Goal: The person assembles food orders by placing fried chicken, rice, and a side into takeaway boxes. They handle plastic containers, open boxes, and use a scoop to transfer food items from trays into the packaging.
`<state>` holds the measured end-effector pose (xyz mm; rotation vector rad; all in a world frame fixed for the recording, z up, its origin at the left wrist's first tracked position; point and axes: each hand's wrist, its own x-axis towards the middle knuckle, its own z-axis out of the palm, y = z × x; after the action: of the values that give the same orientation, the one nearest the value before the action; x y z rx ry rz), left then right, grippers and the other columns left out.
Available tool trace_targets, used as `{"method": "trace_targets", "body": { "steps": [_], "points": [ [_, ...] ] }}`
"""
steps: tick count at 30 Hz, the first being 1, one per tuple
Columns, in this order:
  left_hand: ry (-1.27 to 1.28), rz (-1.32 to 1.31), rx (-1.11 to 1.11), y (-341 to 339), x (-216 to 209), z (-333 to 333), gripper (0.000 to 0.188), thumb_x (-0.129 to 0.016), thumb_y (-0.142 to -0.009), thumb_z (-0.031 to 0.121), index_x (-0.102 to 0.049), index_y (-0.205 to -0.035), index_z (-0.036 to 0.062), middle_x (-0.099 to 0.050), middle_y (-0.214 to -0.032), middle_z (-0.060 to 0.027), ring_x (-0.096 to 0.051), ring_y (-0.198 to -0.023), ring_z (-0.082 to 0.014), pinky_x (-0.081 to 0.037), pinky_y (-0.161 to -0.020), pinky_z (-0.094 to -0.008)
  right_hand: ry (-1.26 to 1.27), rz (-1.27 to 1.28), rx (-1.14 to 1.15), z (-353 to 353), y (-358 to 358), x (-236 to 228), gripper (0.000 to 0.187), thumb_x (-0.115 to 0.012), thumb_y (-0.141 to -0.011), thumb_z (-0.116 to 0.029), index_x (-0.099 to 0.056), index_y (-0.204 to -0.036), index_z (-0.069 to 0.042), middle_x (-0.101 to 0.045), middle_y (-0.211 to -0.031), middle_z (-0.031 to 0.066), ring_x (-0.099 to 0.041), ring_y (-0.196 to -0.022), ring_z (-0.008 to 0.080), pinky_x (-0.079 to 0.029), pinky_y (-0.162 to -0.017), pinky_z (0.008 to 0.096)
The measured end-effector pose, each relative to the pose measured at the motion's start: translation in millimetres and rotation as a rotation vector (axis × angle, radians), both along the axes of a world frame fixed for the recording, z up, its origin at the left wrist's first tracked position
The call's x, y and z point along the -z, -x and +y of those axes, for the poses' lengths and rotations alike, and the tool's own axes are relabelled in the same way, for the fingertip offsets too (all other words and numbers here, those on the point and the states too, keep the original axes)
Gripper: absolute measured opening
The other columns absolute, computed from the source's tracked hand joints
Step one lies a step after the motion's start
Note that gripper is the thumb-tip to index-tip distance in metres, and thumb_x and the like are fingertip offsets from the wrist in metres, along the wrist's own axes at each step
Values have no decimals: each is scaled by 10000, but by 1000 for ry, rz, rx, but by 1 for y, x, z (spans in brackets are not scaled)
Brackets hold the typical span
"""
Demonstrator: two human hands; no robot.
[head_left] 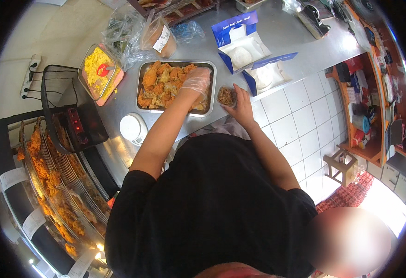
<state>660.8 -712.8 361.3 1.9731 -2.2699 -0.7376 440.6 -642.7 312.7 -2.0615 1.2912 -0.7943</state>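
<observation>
My left hand [197, 82] wears a clear plastic glove and reaches into a metal tray [141, 103] at its right end. Breaded fried chicken pieces [159, 82] fill much of the tray. Blur and the glove hide the fingers, so I cannot tell whether they grip a piece. Just right of the tray, my bare right hand [241, 107] has its thumb and fingers around a small clear cup [226, 96] of brown, crumbly food. Beyond that hand stand two open blue-and-white boxes [237, 39], [270, 76], each with a round white item inside.
A white round scale [132, 127] sits by the tray's near left corner. Farther left is a container of yellow crumbs [98, 69] with a red scoop. A brown-filled plastic tub [159, 39] stands behind. Fried food fills a display case [57, 185]; a wooden stool [341, 164] is right.
</observation>
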Motion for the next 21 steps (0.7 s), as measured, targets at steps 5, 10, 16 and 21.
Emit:
{"method": "trace_targets", "body": {
  "steps": [5,10,16,21],
  "points": [
    [-164,382,-93,-22,-23,-3,332,-706,-791,150,-621,-1092,39,-668,-960,-172,-652,-892,-286,-513,-754,-403,9,9,21,1,1,3,895,-829,-671,-196,-353,-1411,-34,-482,-1272,205,-467,-1165,392,-405,-1001,452],
    [-458,904,-190,1,-33,17,380,-749,-802,195,-634,-1152,99,-668,-933,-64,-620,-876,-152,-506,-778,-328,3,8,17,-1,-2,7,908,-836,-655,-182,-354,-1408,-28,-494,-1265,205,-476,-1162,386,-411,-998,448],
    [-222,571,191,36,-23,31,293,-698,-816,137,-666,-1086,29,-679,-1040,-121,-644,-923,-245,-509,-838,-341,-28,-92,95,2,2,10,974,-850,-638,-172,-310,-1433,-18,-532,-1221,200,-498,-1139,381,-422,-983,440],
    [-63,728,104,17,-25,48,236,-654,-836,156,-694,-1031,28,-678,-1040,-147,-645,-972,-275,-503,-867,-343,25,-41,83,1,2,13,1007,-867,-633,-195,-295,-1443,-19,-541,-1207,199,-523,-1114,366,-436,-962,431]
  ]
}}
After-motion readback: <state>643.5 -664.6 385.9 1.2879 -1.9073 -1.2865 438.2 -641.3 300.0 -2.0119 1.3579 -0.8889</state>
